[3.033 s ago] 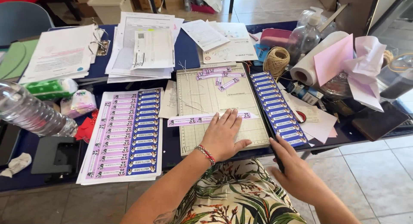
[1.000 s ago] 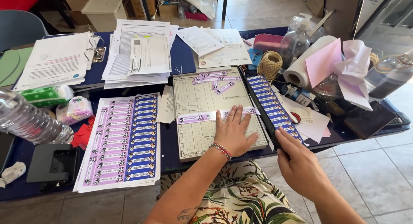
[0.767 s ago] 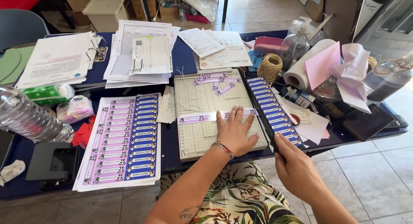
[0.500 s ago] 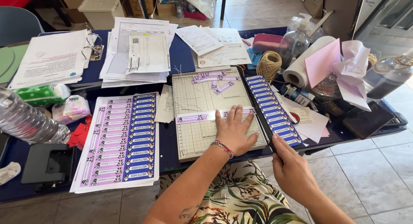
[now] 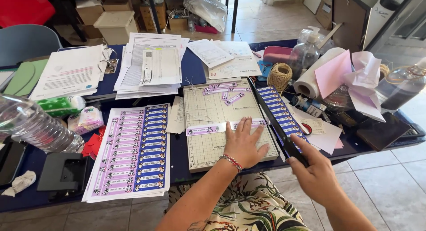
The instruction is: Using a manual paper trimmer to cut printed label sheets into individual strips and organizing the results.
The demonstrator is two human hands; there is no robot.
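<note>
A grey gridded paper cutter point(image 5: 208, 111) lies on the blue table in front of me. My left hand point(image 5: 243, 144), with a red bead bracelet, presses flat on the board and on the right end of a purple label strip point(image 5: 204, 130) laid across it. My right hand point(image 5: 313, 173) grips the near end of the cutter's black blade arm point(image 5: 277, 126), which runs along the board's right edge. A column of blue and purple labels point(image 5: 279, 109) lies beside the arm. Cut strips point(image 5: 224, 86) sit at the board's far end.
A full sheet of purple labels point(image 5: 135, 151) lies left of the cutter, with a water bottle point(image 5: 31, 126) and a black hole punch point(image 5: 62, 173) further left. Paper stacks point(image 5: 148, 64) fill the back. A twine ball point(image 5: 280, 75), paper roll point(image 5: 317, 73) and bottles crowd the right.
My left hand has stayed on the strip and my right hand has kept hold of the blade arm's end. Only the view has shifted slightly.
</note>
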